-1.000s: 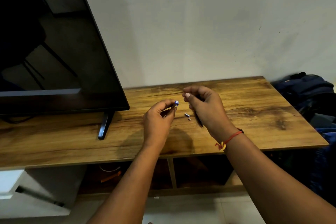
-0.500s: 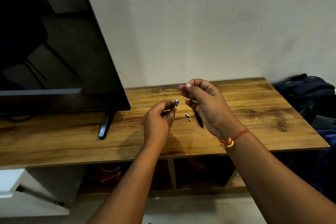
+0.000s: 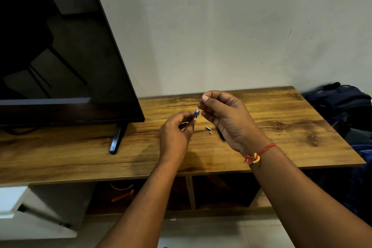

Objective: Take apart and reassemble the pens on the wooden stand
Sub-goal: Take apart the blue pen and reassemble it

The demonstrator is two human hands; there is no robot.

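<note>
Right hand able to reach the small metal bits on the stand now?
Probably yes: the metal bits lie uncovered beside the right hand, but its fingers pinch a thin rod.

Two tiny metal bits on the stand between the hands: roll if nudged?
Likely roll: the metal bits look cylindrical and lie loose on the smooth wooden stand. Probably very light and fiddly to pinch, tiny beside the right hand.

Above the wooden stand, the left hand grips a pen barrel with its blue end up. The right hand pinches a thin rod whose lower tip meets that end. Two small metal pieces lie on the wood between the hands. A television stands at the left and a dark bag lies at the right.
</note>
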